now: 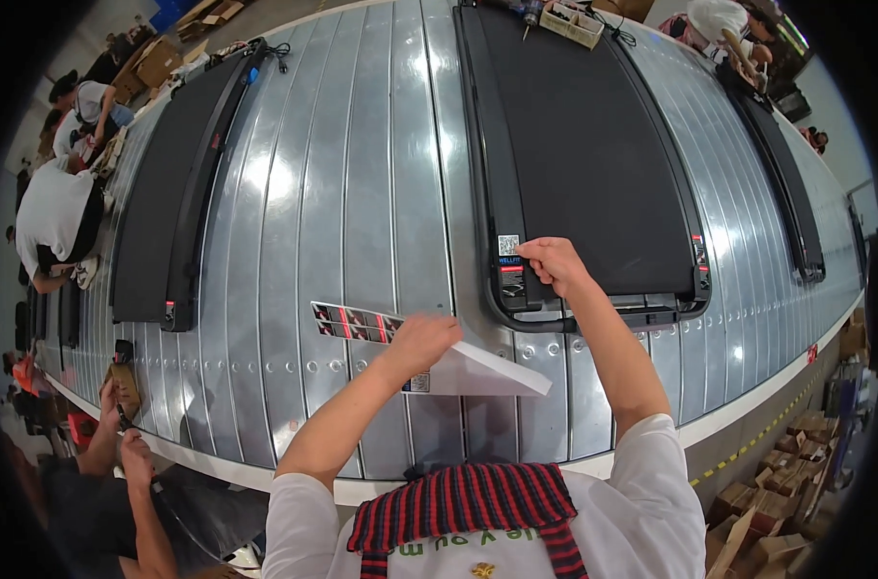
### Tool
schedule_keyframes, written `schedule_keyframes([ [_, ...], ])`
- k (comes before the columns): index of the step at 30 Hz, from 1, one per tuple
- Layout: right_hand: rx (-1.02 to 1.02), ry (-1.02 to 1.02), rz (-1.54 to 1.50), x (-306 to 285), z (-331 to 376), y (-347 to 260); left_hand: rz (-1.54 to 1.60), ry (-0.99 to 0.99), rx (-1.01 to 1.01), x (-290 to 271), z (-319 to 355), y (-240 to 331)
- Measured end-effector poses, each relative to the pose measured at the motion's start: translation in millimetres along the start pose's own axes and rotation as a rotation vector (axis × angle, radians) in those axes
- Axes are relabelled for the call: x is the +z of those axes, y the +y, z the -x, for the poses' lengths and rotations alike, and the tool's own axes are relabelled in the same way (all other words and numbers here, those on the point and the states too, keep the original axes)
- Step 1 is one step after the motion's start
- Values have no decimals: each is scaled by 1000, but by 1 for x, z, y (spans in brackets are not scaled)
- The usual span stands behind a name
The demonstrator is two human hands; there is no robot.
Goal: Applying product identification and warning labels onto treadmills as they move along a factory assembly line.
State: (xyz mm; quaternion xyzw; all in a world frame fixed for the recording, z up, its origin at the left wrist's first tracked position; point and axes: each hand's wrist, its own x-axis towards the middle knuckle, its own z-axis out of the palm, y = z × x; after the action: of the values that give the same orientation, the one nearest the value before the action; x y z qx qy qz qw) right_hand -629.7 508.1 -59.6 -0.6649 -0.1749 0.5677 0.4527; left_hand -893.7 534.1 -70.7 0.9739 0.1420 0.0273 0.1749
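Note:
Over the near left corner of a black treadmill [593, 145], my right hand [557, 264] is closed in a pinch at the edge of a small white sticker [507, 245] with a square code. Whether the sticker lies fully against the frame cannot be told. Just below it sits a dark label [512, 280] with a red stripe. My left hand [421, 345] grips sheets of stickers [492, 371] above the metal table, left of the treadmill's near end. A strip of black and red stickers [355, 322] sticks out on the far side of that hand.
Another black treadmill [168, 193] lies to the left and a third [781, 183] to the right on the slatted metal table [381, 193]. A parts tray [572, 23] rests on the middle treadmill's far end. At lower left, a co-worker's hands [130, 444] hold a dark cable-like thing. Cardboard boxes [777, 482] stand at right.

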Motion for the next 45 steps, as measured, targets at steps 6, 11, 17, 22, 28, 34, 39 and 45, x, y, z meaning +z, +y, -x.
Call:
schedule_keyframes([
  [6,50,28,14,1,-14,-1,36,10,17,-4,-18,-10],
  [11,86,18,51,0,-15,-7,18,7,27,-10,-28,-13],
  [17,43,60,52,4,-16,-1,21,137,40,-14,-41,-8],
  [22,25,84,56,6,-13,0,19,100,15,-17,-49,-5],
  [28,6,83,58,6,-13,1,17,122,21,-16,-54,-4],
  [34,1,98,55,8,-13,1,9,65,16,-16,-60,-6],
  [39,4,124,72,9,-12,1,17,69,24,-18,-64,-7],
  [45,-24,164,71,11,-9,-1,6,34,22,-18,-73,-7],
])
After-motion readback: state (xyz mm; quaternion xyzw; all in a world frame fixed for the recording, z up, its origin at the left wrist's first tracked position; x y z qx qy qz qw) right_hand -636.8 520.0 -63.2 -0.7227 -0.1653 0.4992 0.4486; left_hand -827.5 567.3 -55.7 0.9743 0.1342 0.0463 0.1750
